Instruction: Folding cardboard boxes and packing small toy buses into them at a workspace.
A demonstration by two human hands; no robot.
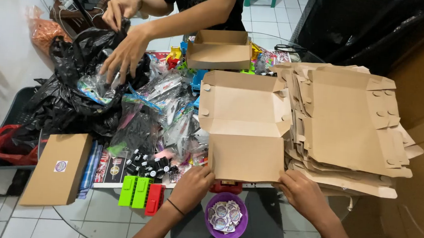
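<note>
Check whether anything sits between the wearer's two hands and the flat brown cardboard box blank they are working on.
Nothing visible does. The left hand and right hand both already grip the near edge of the flat brown cardboard box blank. The purple bowl of round stickers sits below, between the wrists, clear of both.

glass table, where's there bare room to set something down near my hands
Bare glass shows between the purple bowl and the right hand, and left of the green clips beside the closed box. Crowded: packets fill the middle, the flat box stack covers the right, and the black bag fills the left.
</note>
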